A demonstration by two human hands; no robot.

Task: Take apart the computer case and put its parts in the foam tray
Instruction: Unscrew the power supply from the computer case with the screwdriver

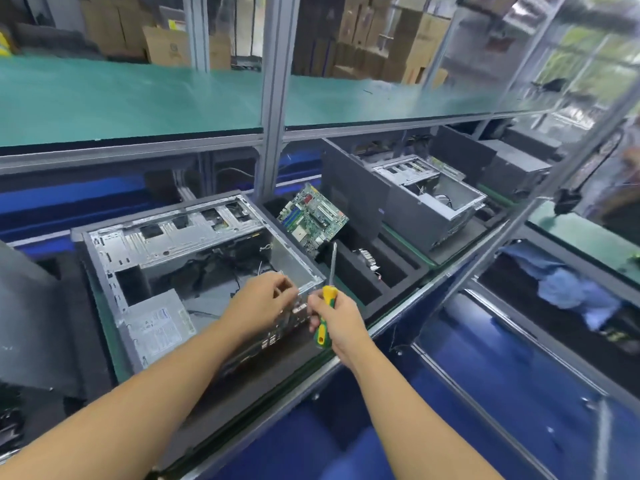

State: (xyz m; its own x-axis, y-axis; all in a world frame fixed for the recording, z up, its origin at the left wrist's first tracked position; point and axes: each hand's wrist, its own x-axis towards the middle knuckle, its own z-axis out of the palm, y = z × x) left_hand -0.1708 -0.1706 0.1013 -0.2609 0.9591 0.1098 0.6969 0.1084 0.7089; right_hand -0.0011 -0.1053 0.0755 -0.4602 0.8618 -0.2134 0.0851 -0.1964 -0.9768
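An open grey computer case (166,244) lies on its side before me, a silver power supply (156,323) in its near left corner and loose wires inside. My left hand (263,299) rests on the case's near right corner, fingers curled at the rear panel edge; whether it pinches something is unclear. My right hand (336,320) grips a yellow-green screwdriver (327,299), its shaft pointing up. To the right, a black foam tray (398,271) holds a green motherboard (311,220) leaning upright and a small metal part (369,259).
A second open case (426,199) stands in another foam tray at the right rear. A green-topped shelf (138,102) on aluminium posts (273,98) runs overhead. Blue cloth (568,285) lies at the right. Cardboard boxes are stacked behind.
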